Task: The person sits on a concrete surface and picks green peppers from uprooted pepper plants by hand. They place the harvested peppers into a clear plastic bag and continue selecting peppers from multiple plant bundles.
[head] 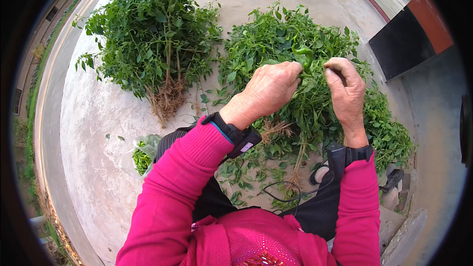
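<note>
Above a heap of uprooted pepper plants (258, 40), my left hand (271, 87) has its fingers closed at the lower end of a curved green chili pepper (305, 52). Whether it grips the pepper itself or a stem beside it is partly hidden by the fingers. Just to the right, my right hand (346, 90) is raised with thumb and forefinger curled close together; whether anything thin is between them cannot be told. A pepper plant with bare roots (295, 177) hangs or lies below, between my hands and my legs.
A second pile of pepper plants (147, 33) stands at the upper left, roots towards me. A plastic bag (151, 141) of green peppers (141, 159) sits left of my leg. A black cable (284, 183) crosses near my legs. Stone blocks (391, 199) and a black-and-red wall (406, 40) are at right.
</note>
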Demonstrator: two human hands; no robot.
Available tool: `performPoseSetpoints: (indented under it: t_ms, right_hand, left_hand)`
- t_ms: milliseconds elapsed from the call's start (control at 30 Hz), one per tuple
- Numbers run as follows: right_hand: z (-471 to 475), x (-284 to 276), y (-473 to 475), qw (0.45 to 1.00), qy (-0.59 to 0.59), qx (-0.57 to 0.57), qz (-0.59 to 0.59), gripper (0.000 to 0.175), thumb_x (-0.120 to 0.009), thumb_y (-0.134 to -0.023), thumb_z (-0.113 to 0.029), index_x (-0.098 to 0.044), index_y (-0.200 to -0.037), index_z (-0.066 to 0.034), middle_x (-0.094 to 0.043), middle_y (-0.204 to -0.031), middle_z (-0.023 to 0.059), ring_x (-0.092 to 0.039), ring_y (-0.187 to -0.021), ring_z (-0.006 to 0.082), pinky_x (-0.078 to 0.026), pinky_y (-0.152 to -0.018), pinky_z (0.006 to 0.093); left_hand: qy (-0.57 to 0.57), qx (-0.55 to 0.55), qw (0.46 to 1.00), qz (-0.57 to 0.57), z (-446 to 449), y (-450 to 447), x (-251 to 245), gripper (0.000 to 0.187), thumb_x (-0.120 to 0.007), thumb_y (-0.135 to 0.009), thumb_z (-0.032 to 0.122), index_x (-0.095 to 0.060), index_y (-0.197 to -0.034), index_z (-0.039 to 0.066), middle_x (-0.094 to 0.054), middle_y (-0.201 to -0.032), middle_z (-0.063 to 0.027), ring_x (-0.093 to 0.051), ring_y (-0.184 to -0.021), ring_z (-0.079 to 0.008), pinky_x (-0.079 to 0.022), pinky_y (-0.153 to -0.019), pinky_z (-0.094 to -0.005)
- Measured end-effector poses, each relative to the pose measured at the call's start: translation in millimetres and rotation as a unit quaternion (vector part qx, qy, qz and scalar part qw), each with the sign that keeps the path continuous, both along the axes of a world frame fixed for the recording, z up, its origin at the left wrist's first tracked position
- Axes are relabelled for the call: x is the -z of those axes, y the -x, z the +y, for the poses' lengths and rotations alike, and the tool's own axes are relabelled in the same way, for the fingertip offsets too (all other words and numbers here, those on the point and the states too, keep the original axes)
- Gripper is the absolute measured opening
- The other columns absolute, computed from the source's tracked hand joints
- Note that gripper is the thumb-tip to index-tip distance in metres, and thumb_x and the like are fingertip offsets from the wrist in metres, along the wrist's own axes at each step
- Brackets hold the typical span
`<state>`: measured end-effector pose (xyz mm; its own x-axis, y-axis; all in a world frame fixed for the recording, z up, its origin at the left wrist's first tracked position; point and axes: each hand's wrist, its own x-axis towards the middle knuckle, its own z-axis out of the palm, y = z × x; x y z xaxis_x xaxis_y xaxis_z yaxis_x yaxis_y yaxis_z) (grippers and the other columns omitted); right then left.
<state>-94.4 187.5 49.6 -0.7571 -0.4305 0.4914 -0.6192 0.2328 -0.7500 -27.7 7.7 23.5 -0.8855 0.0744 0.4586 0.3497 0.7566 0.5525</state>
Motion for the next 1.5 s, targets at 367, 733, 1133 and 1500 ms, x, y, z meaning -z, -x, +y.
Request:
performPoseSetpoints:
  t_ms: [367, 733, 1133, 1500]
  right_hand:
    - [-14.8, 16.0, -10.3, 0.981, -0.151, -0.039, 0.115, 0.012, -0.059, -0.077, 0.003, -0.06, -0.088, -0.0021, -0.055, -0.083, 0.0137, -0.056, -0.08, 0.0337, -0.047, -0.071, 0.042]
    - [-6.5, 21.2, 3.1, 0.995, -0.066, 0.004, -0.072, 0.01, -0.051, -0.081, -0.007, -0.053, -0.082, 0.0031, -0.057, -0.075, 0.0122, -0.055, -0.069, 0.0216, -0.046, -0.068, 0.0325]
    - [-4.2, 39.9, 13.6, 0.967, 0.078, -0.053, -0.238, 0.01, -0.052, -0.091, -0.008, -0.056, -0.096, 0.0001, -0.056, -0.087, -0.0022, -0.047, -0.078, 0.0042, -0.041, -0.072, 0.0206]
    - [-18.1, 37.6, -5.3, 0.988, -0.017, -0.074, -0.135, 0.01, -0.058, -0.087, -0.001, -0.055, -0.097, 0.0006, -0.06, -0.083, 0.0033, -0.056, -0.076, 0.0097, -0.048, -0.069, 0.0252]
  left_hand:
    - [-0.122, 0.009, 0.981, -0.149, 5.3, 6.0, 1.6, 0.019, -0.057, -0.078, 0.013, -0.056, -0.084, -0.005, -0.061, -0.079, -0.0261, -0.06, -0.081, -0.0438, -0.048, -0.069, -0.0466]
    - [-0.112, 0.113, 0.986, -0.054, 22.1, -5.4, 3.1, 0.013, -0.058, -0.082, 0.011, -0.057, -0.089, 0.0, -0.06, -0.077, -0.0197, -0.06, -0.074, -0.0357, -0.048, -0.066, -0.0402]
    - [-0.469, -0.021, 0.872, -0.139, -41.4, 2.8, -18.6, 0.017, -0.049, -0.093, 0.013, -0.06, -0.095, 0.001, -0.063, -0.075, -0.0019, -0.048, -0.062, -0.0047, -0.039, -0.053, -0.0202]
    - [-0.432, -0.005, 0.847, -0.31, -25.6, 7.0, 1.8, 0.031, -0.07, -0.085, 0.034, -0.06, -0.079, 0.005, -0.054, -0.062, -0.0002, -0.048, -0.05, -0.0073, -0.035, -0.043, -0.0228]
